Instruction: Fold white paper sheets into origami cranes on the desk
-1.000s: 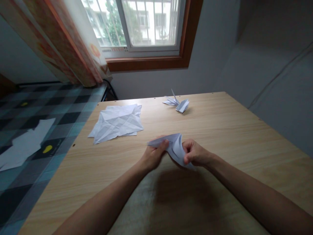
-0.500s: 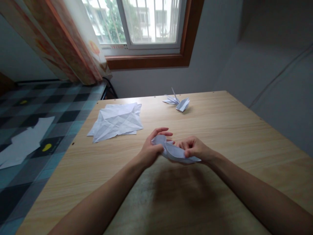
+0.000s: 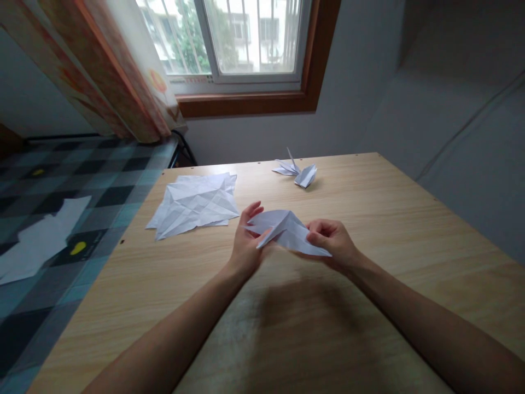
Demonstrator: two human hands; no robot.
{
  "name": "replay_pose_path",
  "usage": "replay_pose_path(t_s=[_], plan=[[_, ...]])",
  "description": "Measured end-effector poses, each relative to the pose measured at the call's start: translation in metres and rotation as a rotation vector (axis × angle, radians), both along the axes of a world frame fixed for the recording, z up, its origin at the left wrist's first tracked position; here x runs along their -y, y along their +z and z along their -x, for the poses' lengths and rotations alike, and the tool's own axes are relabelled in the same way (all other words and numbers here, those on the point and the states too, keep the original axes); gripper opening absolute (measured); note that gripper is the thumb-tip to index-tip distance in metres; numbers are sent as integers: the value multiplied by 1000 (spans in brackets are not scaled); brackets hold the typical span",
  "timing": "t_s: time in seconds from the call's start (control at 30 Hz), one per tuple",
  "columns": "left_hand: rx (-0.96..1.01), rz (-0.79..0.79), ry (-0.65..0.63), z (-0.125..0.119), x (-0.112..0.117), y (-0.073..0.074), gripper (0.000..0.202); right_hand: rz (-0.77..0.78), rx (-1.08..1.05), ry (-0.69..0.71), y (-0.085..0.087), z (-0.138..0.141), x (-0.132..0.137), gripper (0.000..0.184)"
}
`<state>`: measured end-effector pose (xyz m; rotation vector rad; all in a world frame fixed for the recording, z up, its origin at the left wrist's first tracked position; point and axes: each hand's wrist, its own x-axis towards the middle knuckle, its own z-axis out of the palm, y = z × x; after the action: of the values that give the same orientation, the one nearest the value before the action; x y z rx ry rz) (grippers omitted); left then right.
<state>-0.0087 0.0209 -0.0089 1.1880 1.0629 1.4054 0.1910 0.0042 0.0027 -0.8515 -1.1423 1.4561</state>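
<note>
A partly folded sheet of white paper (image 3: 293, 232) is held above the table between my two hands, its flaps spread and a ridge standing up in the middle. My left hand (image 3: 248, 238) grips its left end, the thumb partly under a pointed flap and the fingertips showing behind. At the right end, my right hand (image 3: 332, 241) pinches the paper between thumb and curled fingers. Beyond the hands, a folded paper crane (image 3: 304, 176) rests on the table. Creased white sheets (image 3: 197, 202) lie stacked to the left.
The wooden table (image 3: 389, 230) reaches back toward the wall under a window (image 3: 254, 38). On the left is a bed with a checked cover (image 3: 118, 180), more white paper (image 3: 45, 241) lying on it. A curtain (image 3: 123, 71) hangs beside the window.
The paper has been opened out and tilted, so a raised ridge and wider flaps now show. My left hand has shifted slightly left, and both hands are a little farther apart.
</note>
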Motion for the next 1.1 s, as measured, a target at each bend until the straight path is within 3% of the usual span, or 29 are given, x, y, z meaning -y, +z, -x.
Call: replay_pose_path(t_s=[0.1, 0.17, 0.3, 0.37, 0.43, 0.57, 0.7, 0.9, 0.97, 1.1], plan=[[-131, -58, 56, 1, 1, -2, 75, -24, 14, 6, -1, 2, 0, 48], [-264, -142, 163, 2, 1, -4, 74, -18, 4, 30, -3, 2, -1, 50], [-609, -369, 411, 5, 3, -3, 71, 88, -102, 45, -7, 0, -3, 50], [-760, -424, 446, 6, 6, 0, 70, 151, -181, 38, -9, -1, -4, 47], [-883, -479, 431, 5, 10, 3, 59, 183, -259, 29, -10, -2, -5, 42], [-1050, -654, 316, 2, 19, 6, 18, 193, -350, -4, -15, -4, -10, 29], [-1037, -748, 195, -1, 23, 5, 22, 201, -391, 21, -23, -7, -13, 23], [-828, -561, -174, -1, 19, 2, 48, 243, -376, 103, -24, -7, -11, 23], [-782, -498, -150, -1, 17, 1, 47, 254, -350, 133, -22, -6, -10, 27], [-759, -388, -77, 0, 16, 2, 26, 239, -288, 123, -21, -7, -10, 28]])
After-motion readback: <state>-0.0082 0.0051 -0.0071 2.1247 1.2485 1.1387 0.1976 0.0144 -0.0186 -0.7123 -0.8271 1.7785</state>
